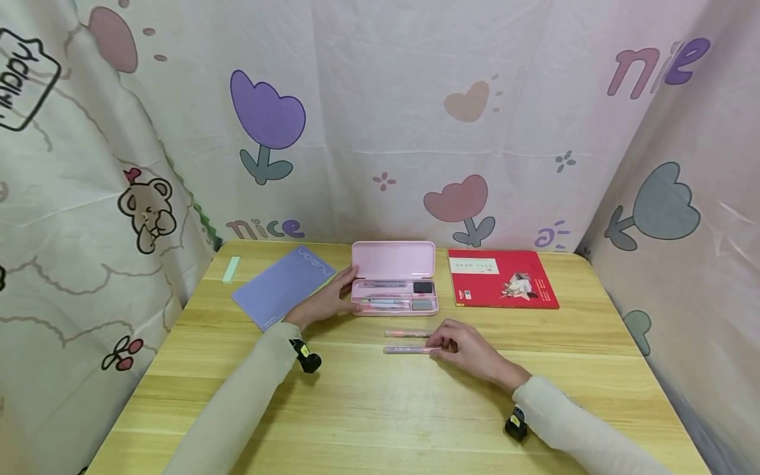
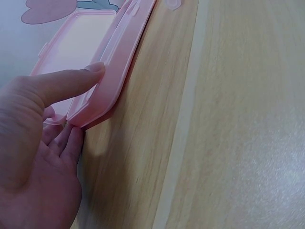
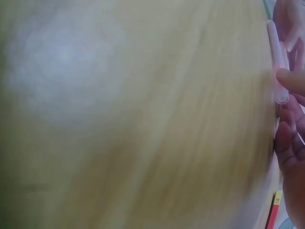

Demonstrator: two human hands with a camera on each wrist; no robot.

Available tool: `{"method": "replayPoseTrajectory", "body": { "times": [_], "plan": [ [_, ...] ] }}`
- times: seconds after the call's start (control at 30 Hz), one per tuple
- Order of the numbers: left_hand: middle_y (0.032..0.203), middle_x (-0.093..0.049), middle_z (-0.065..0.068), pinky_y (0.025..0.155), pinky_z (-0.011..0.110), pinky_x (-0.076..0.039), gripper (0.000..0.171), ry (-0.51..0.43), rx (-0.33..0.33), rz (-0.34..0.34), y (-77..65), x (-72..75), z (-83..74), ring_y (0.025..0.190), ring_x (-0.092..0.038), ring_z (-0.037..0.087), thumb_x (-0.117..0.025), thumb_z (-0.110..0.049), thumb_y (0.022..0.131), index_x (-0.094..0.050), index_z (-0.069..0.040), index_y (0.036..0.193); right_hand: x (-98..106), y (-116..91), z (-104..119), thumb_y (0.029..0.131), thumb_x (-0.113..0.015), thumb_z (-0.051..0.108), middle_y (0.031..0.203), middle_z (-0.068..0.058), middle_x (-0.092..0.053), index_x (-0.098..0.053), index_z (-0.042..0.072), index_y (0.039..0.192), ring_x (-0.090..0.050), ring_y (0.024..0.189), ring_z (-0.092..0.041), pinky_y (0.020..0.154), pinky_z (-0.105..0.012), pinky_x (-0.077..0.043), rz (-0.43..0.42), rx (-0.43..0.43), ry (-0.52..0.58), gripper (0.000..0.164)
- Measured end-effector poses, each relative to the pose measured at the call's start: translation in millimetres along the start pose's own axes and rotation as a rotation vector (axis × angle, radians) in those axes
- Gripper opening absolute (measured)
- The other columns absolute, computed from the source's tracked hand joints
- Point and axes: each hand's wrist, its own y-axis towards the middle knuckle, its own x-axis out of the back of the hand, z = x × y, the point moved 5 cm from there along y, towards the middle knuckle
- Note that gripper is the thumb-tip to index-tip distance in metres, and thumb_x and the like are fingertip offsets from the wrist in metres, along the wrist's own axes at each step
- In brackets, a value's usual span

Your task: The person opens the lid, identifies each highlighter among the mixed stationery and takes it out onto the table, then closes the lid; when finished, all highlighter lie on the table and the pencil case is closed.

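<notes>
An opened pink pencil case (image 1: 394, 260) lies at the back middle of the table, with pens, a black block and a grey block inside. At its left end my left hand (image 1: 325, 302) grips the case, its thumb (image 2: 76, 83) over the front rim and its other fingers at the end wall. My right hand (image 1: 466, 349) pinches the right end of a slim, translucent pinkish pen (image 1: 406, 349) between thumb and fingers, low over the table in front of the case. Just behind it lies a second similar pen (image 1: 406, 334), its right end partly hidden by that hand.
Left of the case lies a blue-purple notebook (image 1: 282, 285), partly under my left wrist. A pale green strip (image 1: 231, 269) sits at the far left. To the right is a red book (image 1: 505, 280). Printed curtains (image 1: 368, 119) hang around the wooden table (image 1: 380, 409).
</notes>
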Motion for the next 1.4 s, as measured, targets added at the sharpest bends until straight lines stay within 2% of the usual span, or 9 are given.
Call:
{"method": "replayPoseTrajectory", "body": {
  "times": [0.37, 0.93, 1.1, 1.4],
  "plan": [
    [0.185, 0.007, 0.012, 0.139, 0.053, -0.016, 0.112, 0.002, -0.019, -0.005, -1.7, 1.4, -2.5, 0.169, -0.017, 0.040, -0.082, -0.025, 0.098, -0.003, -0.011, 0.176, 0.8, 0.0, 0.1, 0.096, -0.086, 0.021, 0.099, 0.012, -0.068, -0.083, 0.025, 0.111, -0.057, 0.081, -0.004, 0.068, -0.019, -0.053, -0.019, 0.020, -0.016, 0.016],
    [0.185, 0.007, 0.012, 0.139, 0.053, -0.016, 0.111, 0.010, -0.013, -0.008, -0.5, 1.1, -1.1, 0.169, -0.017, 0.040, -0.082, -0.025, 0.099, -0.003, -0.012, 0.176, -0.2, 0.6, -1.2, 0.096, -0.086, 0.022, 0.096, 0.014, -0.068, -0.082, 0.027, 0.106, -0.058, 0.082, -0.005, 0.069, -0.019, -0.054, -0.023, -0.017, -0.001, 0.011],
    [0.186, 0.007, 0.009, 0.139, 0.049, -0.015, 0.112, 0.010, 0.005, -0.010, 0.6, 1.1, 0.4, 0.170, -0.017, 0.036, -0.083, -0.025, 0.098, -0.004, -0.014, 0.176, -0.3, 0.4, -0.1, 0.097, -0.085, 0.022, 0.096, 0.014, -0.067, -0.082, 0.028, 0.106, -0.058, 0.082, -0.005, 0.070, -0.020, -0.054, -0.013, -0.026, -0.007, 0.011],
    [0.186, 0.007, 0.006, 0.140, 0.047, -0.013, 0.114, 0.012, 0.014, -0.009, -0.7, 0.7, -0.7, 0.171, -0.015, 0.033, -0.085, -0.027, 0.096, -0.004, -0.015, 0.176, -0.1, -0.7, -0.2, 0.096, -0.086, 0.020, 0.098, 0.011, -0.069, -0.083, 0.024, 0.108, -0.058, 0.081, -0.005, 0.069, -0.019, -0.054, -0.022, -0.003, -0.008, 0.014]
  ]
}}
